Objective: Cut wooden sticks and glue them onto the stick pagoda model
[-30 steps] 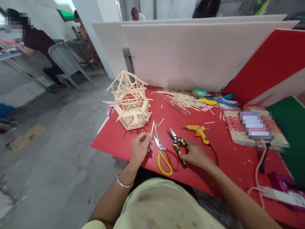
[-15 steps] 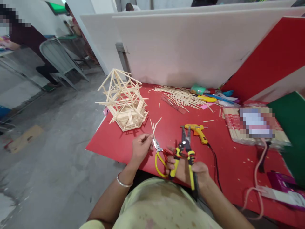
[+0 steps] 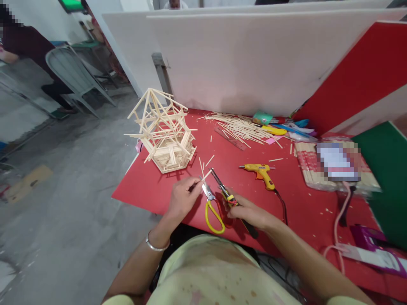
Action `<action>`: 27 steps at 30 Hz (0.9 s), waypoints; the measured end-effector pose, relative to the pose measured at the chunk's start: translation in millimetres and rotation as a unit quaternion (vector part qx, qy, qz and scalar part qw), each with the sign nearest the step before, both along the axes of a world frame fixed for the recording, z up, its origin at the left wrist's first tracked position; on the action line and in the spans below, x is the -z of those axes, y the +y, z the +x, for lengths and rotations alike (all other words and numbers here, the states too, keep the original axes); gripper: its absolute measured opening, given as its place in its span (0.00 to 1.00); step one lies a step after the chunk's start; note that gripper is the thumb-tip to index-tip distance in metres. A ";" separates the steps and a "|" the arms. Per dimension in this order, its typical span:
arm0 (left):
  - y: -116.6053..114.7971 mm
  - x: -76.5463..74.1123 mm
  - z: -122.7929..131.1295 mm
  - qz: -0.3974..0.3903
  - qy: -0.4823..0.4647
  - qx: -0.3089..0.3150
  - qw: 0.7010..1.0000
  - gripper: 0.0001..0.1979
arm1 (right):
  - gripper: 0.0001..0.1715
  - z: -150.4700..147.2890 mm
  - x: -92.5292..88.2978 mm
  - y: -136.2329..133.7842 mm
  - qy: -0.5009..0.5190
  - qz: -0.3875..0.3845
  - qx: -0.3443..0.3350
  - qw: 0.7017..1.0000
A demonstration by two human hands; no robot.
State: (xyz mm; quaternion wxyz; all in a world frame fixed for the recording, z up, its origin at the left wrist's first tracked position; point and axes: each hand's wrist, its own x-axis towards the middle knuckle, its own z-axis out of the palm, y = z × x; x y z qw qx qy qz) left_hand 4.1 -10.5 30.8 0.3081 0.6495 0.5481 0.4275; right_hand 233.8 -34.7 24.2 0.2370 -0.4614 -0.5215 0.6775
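Between the thumb and fingers of my left hand (image 3: 185,195) is a short thin wooden stick (image 3: 207,174), tilted up to the right. My right hand (image 3: 246,210) is wrapped round black-and-yellow pliers (image 3: 226,192), turned edge-on, their jaw tips at the stick's far end. Whether the jaws touch the stick I cannot tell. Scissors (image 3: 212,211) with yellow and red handles lie on the table between my hands. A few loose stick pieces (image 3: 210,160) lie just beyond. Farther left stands a model pavilion built of sticks (image 3: 171,154).
A yellow glue gun (image 3: 260,171) with a black cord lies right of the pliers. Behind are a pile of sticks (image 3: 237,127) and a clear ruler (image 3: 230,139). At right, a phone (image 3: 338,161) rests on bagged sticks (image 3: 307,163). White boards (image 3: 241,63) wall the back; a person (image 3: 28,46) sits far left.
My right hand has turned the pliers from upright and spread to edge-on, bringing their tips left to the stick. The stick in my left hand has separated from the loose pieces on the table.
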 end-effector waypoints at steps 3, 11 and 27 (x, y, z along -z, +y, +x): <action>-0.2 1.3 -0.2 0.008 0.020 0.016 1.000 0.11 | 0.23 0.1 -4.3 6.2 -0.018 0.017 -0.005 1.000; -0.5 3.3 -1.9 0.020 0.044 0.041 0.998 0.11 | 0.34 -0.4 -1.0 9.9 -0.034 0.017 0.007 0.999; -0.7 7.5 -4.7 0.029 0.123 0.087 0.988 0.10 | 0.34 -5.0 4.1 9.4 -0.064 0.043 -0.020 0.997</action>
